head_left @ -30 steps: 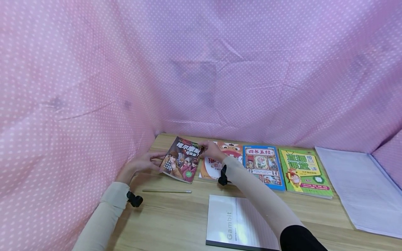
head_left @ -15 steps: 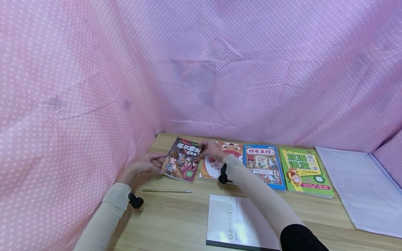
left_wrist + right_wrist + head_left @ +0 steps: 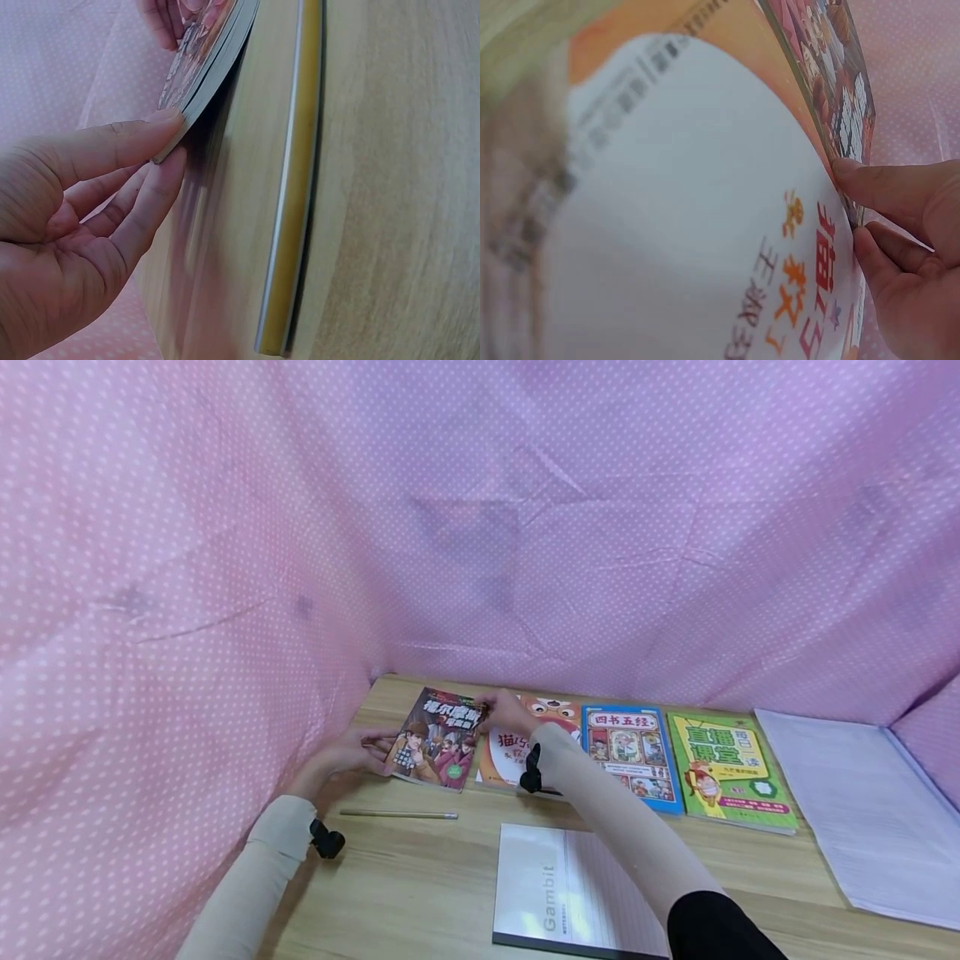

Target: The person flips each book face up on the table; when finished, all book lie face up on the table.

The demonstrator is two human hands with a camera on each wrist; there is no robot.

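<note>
A comic-style book with a dark cover [image 3: 437, 747] lies slightly askew at the back left of the table. My left hand [image 3: 348, 753] pinches its lower left corner; in the left wrist view the thumb lies over the pages [image 3: 214, 71] and a finger sits beneath, with a shadow under the raised edge. My right hand [image 3: 510, 714] pinches the same book at its upper right edge, as the right wrist view shows with thumb and finger [image 3: 871, 247]. Partly behind that hand is an orange and white book [image 3: 506, 760], side by side with the dark one.
To the right stand in a row a blue-bordered book [image 3: 630, 756] and a green book [image 3: 731, 772], then a white sheet [image 3: 862, 810]. A pencil [image 3: 397, 814] lies in front of the dark book. A white notebook [image 3: 532, 885] is nearer, partly under my right arm. Pink dotted cloth [image 3: 480, 527] hangs behind.
The dark book has shifted very slightly right and away, turning a little straighter. Both hands keep their pinch on it; the other books stay put.
</note>
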